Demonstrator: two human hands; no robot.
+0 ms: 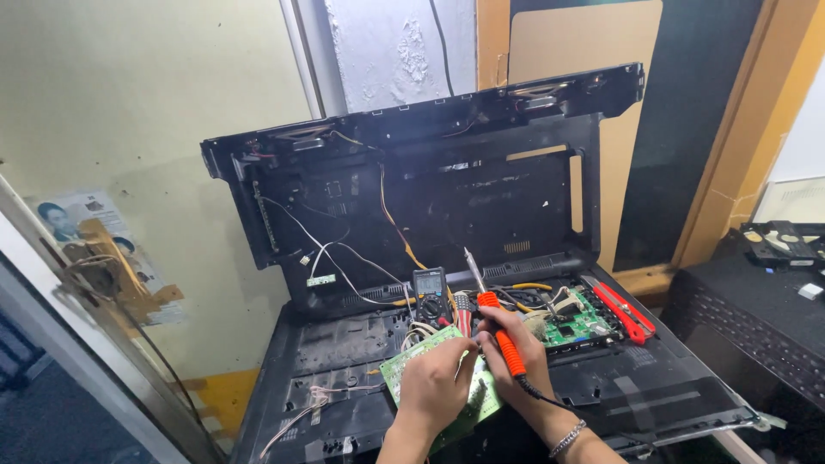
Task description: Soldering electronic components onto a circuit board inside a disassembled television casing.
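My left hand [438,378] grips the pale green circuit board [412,357]. My right hand [516,357] clasps the orange soldering iron [501,331], tip up, near the multimeter [430,295] and red pliers [626,311].

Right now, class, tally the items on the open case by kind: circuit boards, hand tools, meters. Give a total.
Circuit boards: 2, pale green board, dark green board
Hand tools: 2, soldering iron, red pliers
Meters: 1, multimeter
Total: 5
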